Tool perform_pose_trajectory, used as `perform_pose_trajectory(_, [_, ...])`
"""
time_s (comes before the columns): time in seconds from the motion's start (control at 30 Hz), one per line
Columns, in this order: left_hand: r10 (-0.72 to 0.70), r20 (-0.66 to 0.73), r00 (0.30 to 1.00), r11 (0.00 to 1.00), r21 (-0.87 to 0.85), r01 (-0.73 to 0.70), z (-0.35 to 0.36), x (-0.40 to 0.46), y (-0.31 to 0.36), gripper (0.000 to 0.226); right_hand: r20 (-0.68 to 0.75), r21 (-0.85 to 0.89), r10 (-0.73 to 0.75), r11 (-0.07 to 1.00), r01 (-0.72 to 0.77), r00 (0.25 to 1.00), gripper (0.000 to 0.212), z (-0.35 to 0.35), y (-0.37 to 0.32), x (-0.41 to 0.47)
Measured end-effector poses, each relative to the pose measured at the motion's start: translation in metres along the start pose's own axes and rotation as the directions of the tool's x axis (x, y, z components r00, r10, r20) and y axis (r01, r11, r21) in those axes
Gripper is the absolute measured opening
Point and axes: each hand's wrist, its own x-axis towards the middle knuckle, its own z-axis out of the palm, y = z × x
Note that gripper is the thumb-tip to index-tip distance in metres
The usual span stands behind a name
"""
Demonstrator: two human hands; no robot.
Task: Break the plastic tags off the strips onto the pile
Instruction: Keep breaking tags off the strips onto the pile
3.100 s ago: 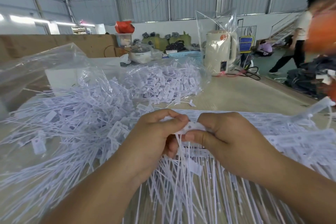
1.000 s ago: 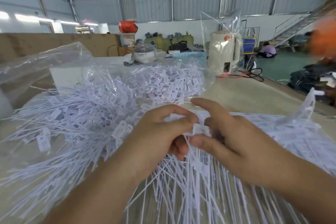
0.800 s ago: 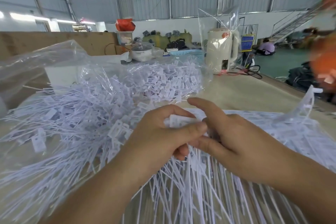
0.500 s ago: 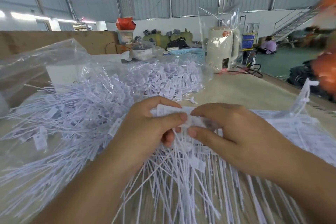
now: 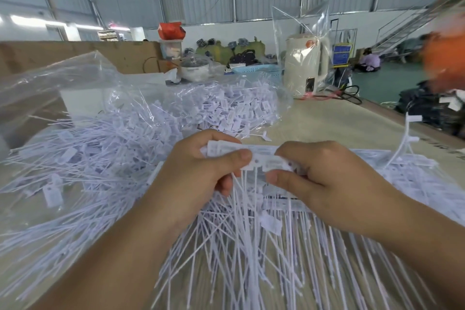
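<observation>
My left hand (image 5: 198,173) and my right hand (image 5: 324,178) pinch the same strip of white plastic tags (image 5: 261,161) above the table, thumbs in front and fingers curled behind. The left hand holds a small bunch of tag heads, the right the neighbouring part of the strip. Thin white tails hang down from the strip between the hands. A big pile of loose tags (image 5: 83,161) spreads on the left on clear plastic. More strips (image 5: 415,184) lie flat under and to the right of my right hand.
A clear bag of tags (image 5: 226,108) lies behind the pile. A cream kettle (image 5: 305,65) inside a plastic bag stands at the back with cables beside it. One bent empty strip (image 5: 405,141) sticks up at right. A blurred person in orange (image 5: 445,58) is at far right.
Both hands have twisted the strip and drawn a little apart, so more of it shows between the thumbs. Earlier the right forefinger was raised; now it curls over the strip.
</observation>
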Motion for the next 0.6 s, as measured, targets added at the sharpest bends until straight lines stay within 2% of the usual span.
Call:
perform_pose_trajectory(0.13, [-0.028,-0.08,0.996,0.972,-0.236,0.009,0.01,-0.002,0.004,0.008,-0.198,0.084,0.008,0.996,0.009,0.98,0.034,0.004,-0.006,0.001])
perform_pose_trajectory(0.27, [-0.024,-0.152,0.988,0.935,-0.352,-0.032,0.022,-0.007,0.006,0.008,-0.342,0.138,0.02,0.99,0.029,0.939,0.037,0.011,-0.016,0.0])
perform_pose_trajectory(0.4, [-0.145,-0.299,0.943,0.853,-0.52,-0.034,-0.001,0.004,0.007,0.003,-0.513,0.25,0.146,0.968,-0.015,0.846,0.035,-0.001,-0.006,0.002])
perform_pose_trajectory(0.43, [-0.159,-0.333,0.93,0.86,-0.509,-0.036,-0.01,0.007,0.008,0.004,-0.516,0.264,0.157,0.964,-0.018,0.842,0.033,-0.005,-0.002,0.002])
perform_pose_trajectory(0.5, [-0.118,-0.299,0.947,0.933,-0.36,0.003,-0.018,0.01,0.007,0.006,-0.42,0.277,0.129,0.961,-0.009,0.898,0.029,-0.007,0.001,0.001])
perform_pose_trajectory(0.57, [-0.055,-0.125,0.991,0.986,-0.163,0.034,-0.008,0.005,0.005,0.008,-0.234,0.242,0.045,0.97,0.013,0.971,0.031,-0.001,0.0,-0.001])
perform_pose_trajectory(0.6, [-0.042,-0.035,0.999,0.994,-0.099,0.038,-0.001,0.001,0.003,0.008,-0.142,0.207,-0.009,0.977,0.038,0.99,0.041,0.004,-0.001,-0.001])
